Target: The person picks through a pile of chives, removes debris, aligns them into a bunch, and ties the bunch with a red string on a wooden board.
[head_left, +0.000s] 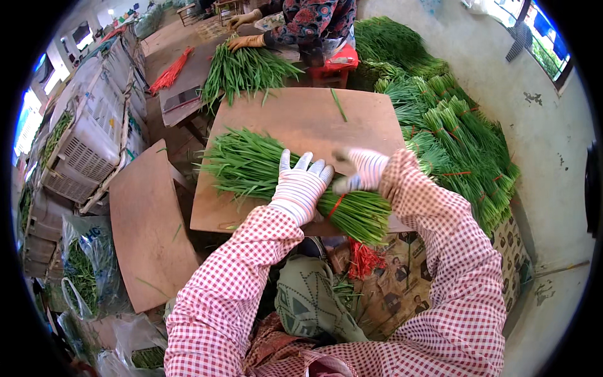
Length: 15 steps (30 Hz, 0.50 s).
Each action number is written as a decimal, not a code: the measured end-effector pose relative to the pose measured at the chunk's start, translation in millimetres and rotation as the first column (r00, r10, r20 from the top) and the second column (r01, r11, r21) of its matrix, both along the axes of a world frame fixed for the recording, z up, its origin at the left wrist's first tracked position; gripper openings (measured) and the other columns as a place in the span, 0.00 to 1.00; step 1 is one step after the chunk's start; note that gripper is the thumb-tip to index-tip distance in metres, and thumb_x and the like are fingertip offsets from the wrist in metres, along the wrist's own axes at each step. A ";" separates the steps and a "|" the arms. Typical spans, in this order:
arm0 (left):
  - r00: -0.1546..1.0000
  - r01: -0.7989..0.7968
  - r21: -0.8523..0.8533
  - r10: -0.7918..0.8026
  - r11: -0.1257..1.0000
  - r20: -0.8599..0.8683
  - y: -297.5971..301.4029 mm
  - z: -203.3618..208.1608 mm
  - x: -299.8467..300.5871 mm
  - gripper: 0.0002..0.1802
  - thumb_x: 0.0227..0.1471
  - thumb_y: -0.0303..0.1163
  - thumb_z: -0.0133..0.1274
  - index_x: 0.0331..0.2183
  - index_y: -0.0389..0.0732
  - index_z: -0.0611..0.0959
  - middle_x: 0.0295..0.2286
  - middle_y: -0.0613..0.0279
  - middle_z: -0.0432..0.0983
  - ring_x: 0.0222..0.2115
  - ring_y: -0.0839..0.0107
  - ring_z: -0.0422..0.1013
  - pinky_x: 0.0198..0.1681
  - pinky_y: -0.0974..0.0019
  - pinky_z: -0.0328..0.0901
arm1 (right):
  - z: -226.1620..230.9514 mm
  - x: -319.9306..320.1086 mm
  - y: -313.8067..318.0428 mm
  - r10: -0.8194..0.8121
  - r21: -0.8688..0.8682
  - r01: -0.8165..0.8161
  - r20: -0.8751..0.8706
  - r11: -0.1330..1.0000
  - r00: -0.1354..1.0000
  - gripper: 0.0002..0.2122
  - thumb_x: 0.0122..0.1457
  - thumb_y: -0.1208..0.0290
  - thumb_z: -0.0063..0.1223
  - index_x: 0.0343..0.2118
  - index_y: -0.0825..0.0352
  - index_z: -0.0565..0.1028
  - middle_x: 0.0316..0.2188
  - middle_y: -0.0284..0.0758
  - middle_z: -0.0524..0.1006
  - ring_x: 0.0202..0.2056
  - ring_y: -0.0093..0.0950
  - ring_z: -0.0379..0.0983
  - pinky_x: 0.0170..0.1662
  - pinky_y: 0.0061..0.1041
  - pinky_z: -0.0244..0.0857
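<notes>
Seemingly, left hand (pixel 300 186) presses chive bundle (pixel 282 176); right hand (pixel 361 171) blurred.

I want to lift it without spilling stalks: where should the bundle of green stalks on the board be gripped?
Probably at the red tie near the cut ends of the bundle, from above, where the left hand already presses. The stalks are cinched there, while the leafy tips fan out loose.

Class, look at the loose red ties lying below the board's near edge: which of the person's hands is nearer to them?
Left, narrowly. The left hand presses the chive bundle above and left of the red ties; the right hand hovers farther up, over the board.
</notes>
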<state>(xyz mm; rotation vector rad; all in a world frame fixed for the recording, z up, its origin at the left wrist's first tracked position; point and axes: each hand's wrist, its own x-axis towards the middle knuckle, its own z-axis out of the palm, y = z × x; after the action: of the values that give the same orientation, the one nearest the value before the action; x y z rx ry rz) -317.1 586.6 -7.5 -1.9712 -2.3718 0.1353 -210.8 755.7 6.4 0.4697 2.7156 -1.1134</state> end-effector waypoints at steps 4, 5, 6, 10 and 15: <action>0.998 0.001 0.379 -0.025 0.925 0.057 -37.9 -0.4 26.7 0.43 0.33 0.41 0.67 0.53 0.45 0.68 0.53 0.57 0.63 0.56 0.59 0.57 0.58 0.41 0.47 | -8.6 16.1 -8.7 -0.025 -0.074 0.042 0.219 0.996 0.975 0.42 0.37 0.45 0.68 0.52 0.69 0.68 0.45 0.46 0.75 0.48 0.35 0.72 0.52 0.30 0.64; 0.989 -0.003 0.463 -0.065 0.886 0.131 -53.9 -1.7 35.9 0.40 0.35 0.41 0.67 0.50 0.42 0.69 0.49 0.56 0.66 0.53 0.60 0.61 0.57 0.45 0.51 | -11.1 13.6 -6.7 -0.071 -0.079 0.096 0.277 0.992 0.958 0.39 0.38 0.45 0.67 0.50 0.68 0.71 0.42 0.44 0.77 0.44 0.32 0.74 0.49 0.30 0.66; 0.745 -0.251 0.358 -0.057 0.899 0.665 -73.7 -27.0 56.0 0.37 0.37 0.40 0.66 0.48 0.40 0.70 0.46 0.56 0.68 0.48 0.63 0.64 0.53 0.51 0.56 | -30.8 13.5 7.1 -0.051 -0.366 0.189 0.354 0.911 0.934 0.32 0.39 0.44 0.67 0.43 0.66 0.77 0.35 0.39 0.80 0.39 0.28 0.77 0.45 0.30 0.69; -0.394 -0.535 -0.319 0.102 0.783 0.913 -92.6 -59.4 86.0 0.46 0.39 0.50 0.67 0.52 0.37 0.65 0.43 0.57 0.68 0.42 0.66 0.67 0.44 0.61 0.65 | -38.1 19.0 -15.4 -0.101 -0.447 0.258 0.345 0.856 0.933 0.32 0.42 0.47 0.67 0.43 0.69 0.75 0.34 0.39 0.80 0.37 0.28 0.77 0.43 0.30 0.70; -0.431 -0.610 -0.132 -0.188 0.781 0.882 -75.8 -94.5 102.8 0.59 0.32 0.56 0.69 0.58 0.44 0.54 0.49 0.56 0.65 0.46 0.63 0.66 0.46 0.57 0.66 | -100.3 47.3 -53.0 -0.396 -0.566 0.415 0.165 0.712 0.903 0.51 0.34 0.30 0.60 0.52 0.74 0.68 0.44 0.45 0.76 0.45 0.35 0.73 0.49 0.34 0.66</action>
<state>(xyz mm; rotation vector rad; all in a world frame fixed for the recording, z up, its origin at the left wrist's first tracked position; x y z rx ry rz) -214.4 510.7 -102.1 -0.7468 -2.5099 -3.1741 -163.5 702.7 -93.9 0.9838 2.0916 -1.9482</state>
